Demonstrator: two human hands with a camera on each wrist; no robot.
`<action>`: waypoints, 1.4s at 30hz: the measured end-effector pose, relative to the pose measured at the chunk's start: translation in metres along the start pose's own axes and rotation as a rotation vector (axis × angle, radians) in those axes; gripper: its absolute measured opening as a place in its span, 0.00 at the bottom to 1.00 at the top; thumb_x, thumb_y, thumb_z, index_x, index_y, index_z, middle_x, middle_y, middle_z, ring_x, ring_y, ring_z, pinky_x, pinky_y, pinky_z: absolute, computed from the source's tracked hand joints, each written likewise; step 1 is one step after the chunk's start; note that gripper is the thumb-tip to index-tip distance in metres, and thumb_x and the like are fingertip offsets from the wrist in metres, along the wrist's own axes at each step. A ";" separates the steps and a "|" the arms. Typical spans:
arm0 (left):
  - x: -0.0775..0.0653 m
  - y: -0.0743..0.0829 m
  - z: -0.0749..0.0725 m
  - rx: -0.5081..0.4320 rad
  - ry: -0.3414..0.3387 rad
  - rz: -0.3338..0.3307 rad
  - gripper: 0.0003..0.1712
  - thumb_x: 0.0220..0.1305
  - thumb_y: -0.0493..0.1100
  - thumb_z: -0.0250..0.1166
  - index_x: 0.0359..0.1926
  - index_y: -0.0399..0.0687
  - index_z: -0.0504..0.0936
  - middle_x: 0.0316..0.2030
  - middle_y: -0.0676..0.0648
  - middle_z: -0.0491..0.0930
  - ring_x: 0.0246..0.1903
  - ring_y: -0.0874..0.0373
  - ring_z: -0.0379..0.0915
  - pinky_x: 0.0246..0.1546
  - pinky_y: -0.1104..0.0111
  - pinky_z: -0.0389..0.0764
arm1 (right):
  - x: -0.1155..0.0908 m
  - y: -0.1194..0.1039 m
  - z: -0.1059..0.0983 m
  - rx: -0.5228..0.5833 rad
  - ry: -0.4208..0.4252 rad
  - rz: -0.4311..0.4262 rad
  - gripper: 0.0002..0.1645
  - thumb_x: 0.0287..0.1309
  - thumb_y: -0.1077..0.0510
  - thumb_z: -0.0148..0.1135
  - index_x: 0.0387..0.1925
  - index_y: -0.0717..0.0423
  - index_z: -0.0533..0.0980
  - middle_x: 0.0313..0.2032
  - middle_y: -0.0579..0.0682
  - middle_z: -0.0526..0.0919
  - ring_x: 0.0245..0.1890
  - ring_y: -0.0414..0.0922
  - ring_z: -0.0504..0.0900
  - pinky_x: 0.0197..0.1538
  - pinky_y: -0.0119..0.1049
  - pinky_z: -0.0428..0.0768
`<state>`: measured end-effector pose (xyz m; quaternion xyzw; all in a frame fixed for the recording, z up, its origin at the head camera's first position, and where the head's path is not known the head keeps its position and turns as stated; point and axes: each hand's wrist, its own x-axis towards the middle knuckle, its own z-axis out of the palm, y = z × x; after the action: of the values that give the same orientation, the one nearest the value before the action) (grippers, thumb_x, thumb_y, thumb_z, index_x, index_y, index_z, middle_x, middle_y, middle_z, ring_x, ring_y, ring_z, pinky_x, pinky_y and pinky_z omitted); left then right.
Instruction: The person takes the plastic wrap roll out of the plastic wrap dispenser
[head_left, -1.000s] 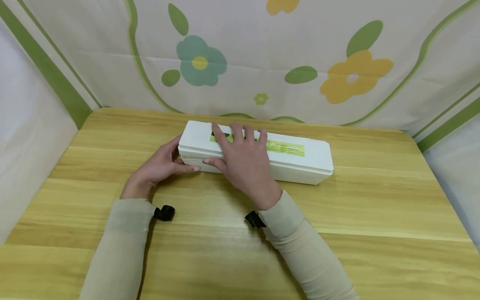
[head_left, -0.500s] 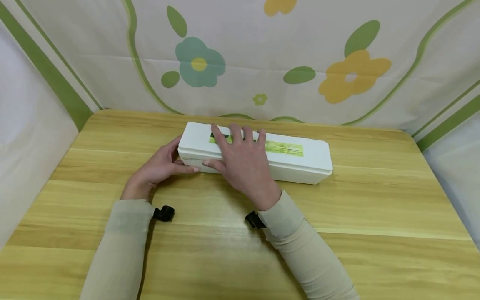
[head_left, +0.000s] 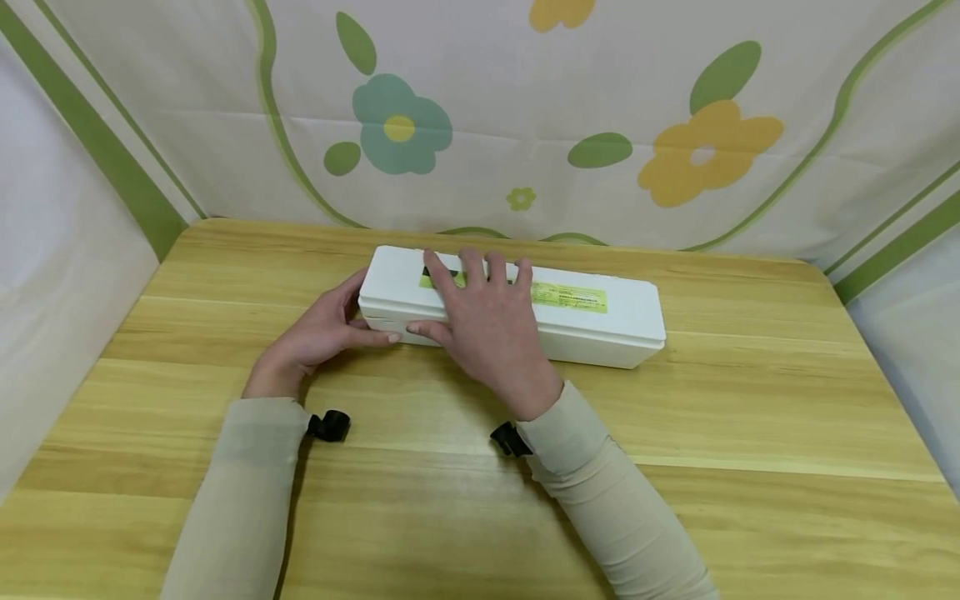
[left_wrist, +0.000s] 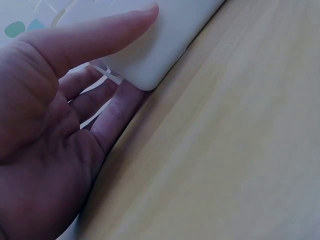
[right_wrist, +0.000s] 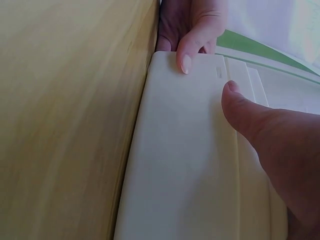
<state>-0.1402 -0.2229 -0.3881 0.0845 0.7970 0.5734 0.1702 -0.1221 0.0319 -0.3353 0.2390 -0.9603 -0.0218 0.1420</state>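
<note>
A long white lidded box (head_left: 600, 337) lies crosswise near the back of the table, with a yellow-green label (head_left: 570, 296) on its lid (head_left: 633, 308). My left hand (head_left: 315, 329) grips the box's left end. In the left wrist view, the left thumb (left_wrist: 110, 37) lies along the front wall while the other fingers reach round the end. Across the lid's left half spreads my right hand (head_left: 495, 333), its fingertips at the far edge, partly covering the label. The right thumb (right_wrist: 240, 102) touches the front side near the lid seam. The box's inside is hidden.
The wooden table (head_left: 750, 417) carries the box. A pale curtain (head_left: 487, 75) with flower prints rises just behind the table's back edge, and more cloth hangs at both sides. Small black devices (head_left: 330, 426) sit at the inner sides of both wrists.
</note>
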 end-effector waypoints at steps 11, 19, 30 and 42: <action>0.001 -0.002 0.000 -0.018 -0.007 0.013 0.61 0.61 0.36 0.81 0.86 0.67 0.56 0.77 0.48 0.66 0.69 0.48 0.67 0.58 0.75 0.81 | -0.001 0.000 0.001 0.003 0.025 -0.012 0.55 0.64 0.16 0.55 0.83 0.37 0.62 0.68 0.57 0.75 0.65 0.62 0.76 0.64 0.65 0.73; 0.000 -0.004 -0.002 0.002 -0.002 0.012 0.61 0.61 0.37 0.81 0.86 0.66 0.56 0.76 0.47 0.67 0.69 0.47 0.68 0.59 0.75 0.80 | -0.002 0.000 0.003 0.003 0.054 -0.024 0.54 0.63 0.16 0.57 0.82 0.37 0.64 0.67 0.56 0.76 0.64 0.61 0.77 0.63 0.63 0.74; 0.002 -0.004 0.000 -0.043 -0.003 0.021 0.62 0.58 0.37 0.83 0.85 0.72 0.57 0.77 0.50 0.67 0.69 0.50 0.67 0.60 0.74 0.80 | -0.007 0.013 0.002 0.048 0.018 0.005 0.54 0.62 0.17 0.61 0.82 0.35 0.64 0.65 0.55 0.77 0.68 0.57 0.75 0.72 0.58 0.71; 0.001 -0.002 0.000 -0.069 0.006 -0.004 0.64 0.56 0.37 0.84 0.85 0.71 0.58 0.78 0.50 0.66 0.72 0.48 0.65 0.61 0.74 0.79 | -0.042 0.070 -0.002 0.101 -0.029 0.032 0.56 0.60 0.17 0.64 0.83 0.29 0.62 0.71 0.56 0.75 0.72 0.58 0.72 0.75 0.61 0.67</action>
<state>-0.1413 -0.2229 -0.3906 0.0753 0.7773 0.6005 0.1719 -0.1174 0.1138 -0.3365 0.2300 -0.9659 0.0254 0.1160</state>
